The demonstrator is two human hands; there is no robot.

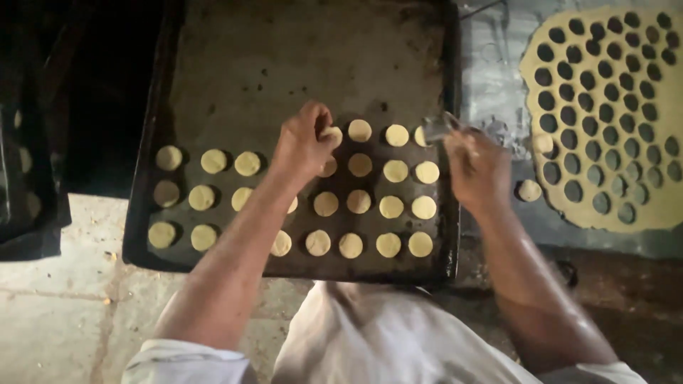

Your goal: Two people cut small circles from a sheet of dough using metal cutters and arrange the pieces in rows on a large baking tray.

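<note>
A small round pale-yellow dough disc [331, 134] sits in the top row on the dark rectangular metal baking tray [299, 57], pinched in the fingers of the left hand [304, 142] among rows of like discs [390, 206]. The right hand [478, 167], over the tray's right edge, has its fingers clenched on a clear round cutter [440, 128]. Further right, on the counter [491, 78], lies the rolled yellow dough sheet [662, 192] full of round holes.

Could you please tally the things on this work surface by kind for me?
Dough rounds on the tray: 26 visible (the arm may hide more)
Loose rounds beside the sheet: 2
Punched dough sheet: 1
Baking tray: 1
Shiny tool in the right hand: 1
Total: 31
</note>
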